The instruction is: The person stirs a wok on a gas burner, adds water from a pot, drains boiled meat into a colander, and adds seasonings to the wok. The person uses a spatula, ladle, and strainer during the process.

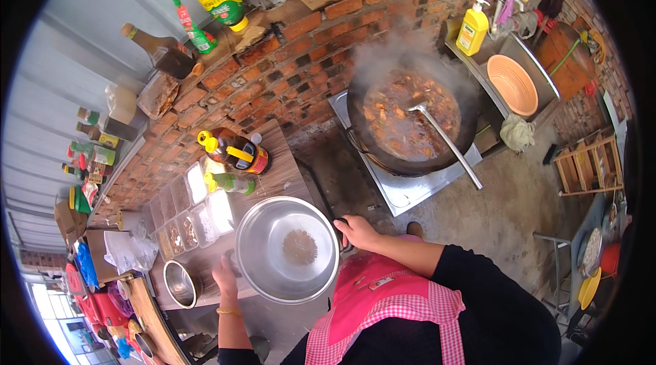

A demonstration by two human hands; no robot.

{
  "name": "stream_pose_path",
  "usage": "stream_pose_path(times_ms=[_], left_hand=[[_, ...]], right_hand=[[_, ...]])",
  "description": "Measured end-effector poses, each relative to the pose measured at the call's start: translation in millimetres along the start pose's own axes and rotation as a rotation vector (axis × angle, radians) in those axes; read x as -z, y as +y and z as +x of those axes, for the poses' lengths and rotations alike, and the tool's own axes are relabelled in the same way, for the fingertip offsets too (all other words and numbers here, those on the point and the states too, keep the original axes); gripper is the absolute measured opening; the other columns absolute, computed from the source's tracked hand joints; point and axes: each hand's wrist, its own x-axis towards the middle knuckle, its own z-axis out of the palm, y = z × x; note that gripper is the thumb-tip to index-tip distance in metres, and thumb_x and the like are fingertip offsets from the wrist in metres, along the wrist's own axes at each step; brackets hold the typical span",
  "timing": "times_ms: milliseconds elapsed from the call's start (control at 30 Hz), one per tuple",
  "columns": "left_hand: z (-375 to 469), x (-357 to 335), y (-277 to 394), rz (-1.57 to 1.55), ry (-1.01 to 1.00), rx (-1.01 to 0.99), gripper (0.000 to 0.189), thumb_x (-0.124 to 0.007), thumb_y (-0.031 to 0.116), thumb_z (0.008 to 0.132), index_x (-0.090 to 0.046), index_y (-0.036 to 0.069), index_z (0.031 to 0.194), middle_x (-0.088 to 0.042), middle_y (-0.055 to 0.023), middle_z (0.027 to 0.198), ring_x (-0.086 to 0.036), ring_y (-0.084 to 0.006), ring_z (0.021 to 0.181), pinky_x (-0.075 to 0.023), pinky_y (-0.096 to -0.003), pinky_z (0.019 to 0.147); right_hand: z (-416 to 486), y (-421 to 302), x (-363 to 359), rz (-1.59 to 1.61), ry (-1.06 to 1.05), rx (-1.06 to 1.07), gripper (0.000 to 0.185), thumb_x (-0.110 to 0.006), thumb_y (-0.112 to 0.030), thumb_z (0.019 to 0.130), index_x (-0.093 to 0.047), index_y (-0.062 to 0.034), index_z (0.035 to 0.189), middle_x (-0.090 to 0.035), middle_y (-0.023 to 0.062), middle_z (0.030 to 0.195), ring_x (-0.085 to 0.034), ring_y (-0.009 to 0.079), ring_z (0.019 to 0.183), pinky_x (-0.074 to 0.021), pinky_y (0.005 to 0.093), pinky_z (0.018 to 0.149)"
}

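A wide stainless steel pot point(266, 247) is in front of me, over the table's edge, with a brownish round patch on its inner bottom. My right hand point(360, 233) is closed around its black side handle. On the opposite side, my left hand point(224, 275) is blurred beside the other handle; whether its fingers grip that handle is unclear. A small steel bowl point(180, 285) sits on the table just left of my left hand. Farther off, a large wok point(364, 155) of steaming brown stew point(392, 114) rests on a metal stove point(405, 201), a long-handled metal spatula point(451, 147) lying in it.
Seasoning boxes point(179, 231), a large sauce bottle point(238, 152) and a green bottle point(233, 183) stand on the wooden table point(277, 147). Behind runs a brick wall point(307, 67) topped with bottles. At right are a sink point(530, 65) with an orange basin point(512, 85) and a wooden rack point(589, 162).
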Motion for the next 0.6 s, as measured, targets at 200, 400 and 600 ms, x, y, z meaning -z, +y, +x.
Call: stream_pose_path(times_ms=[200,400,600], left_hand=[[-11.7,-15.6,84.9,-0.12,-0.066,-0.016,0.039,-0.05,0.027,0.093,-0.057,-0.001,0.066,-0.048,-0.0034,0.049,-0.046,-0.0121,0.04,-0.0366,-0.0262,0.038],[-28.1,-62.4,170.3,-0.033,-0.137,-0.089,0.037,-0.054,0.028,0.09,-0.057,0.001,0.065,-0.047,-0.0023,0.049,-0.044,-0.0112,0.041,-0.0336,-0.0253,0.039],[-26.1,-112.8,229.0,-0.101,-0.268,-0.107,0.037,-0.055,0.027,0.091,-0.056,0.004,0.062,-0.049,-0.002,0.052,-0.043,-0.0112,0.041,-0.0315,-0.025,0.041]], right_hand=[[-42.8,-25.6,40.1,0.099,0.138,0.008,0.039,-0.044,-0.031,0.095,-0.054,0.0029,0.077,-0.057,0.0103,0.052,-0.058,0.0196,0.046,-0.0436,0.0324,0.047],[-82.1,-39.6,92.5,0.348,0.333,-0.001,0.04,-0.043,-0.029,0.095,-0.05,0.0008,0.069,-0.051,0.0073,0.052,-0.053,0.0173,0.04,-0.0397,0.0285,0.043],[-106.7,-44.2,134.7,0.439,0.457,0.027,0.04,-0.041,-0.032,0.094,-0.051,-0.002,0.07,-0.052,0.0066,0.049,-0.052,0.0147,0.039,-0.035,0.0268,0.036]])
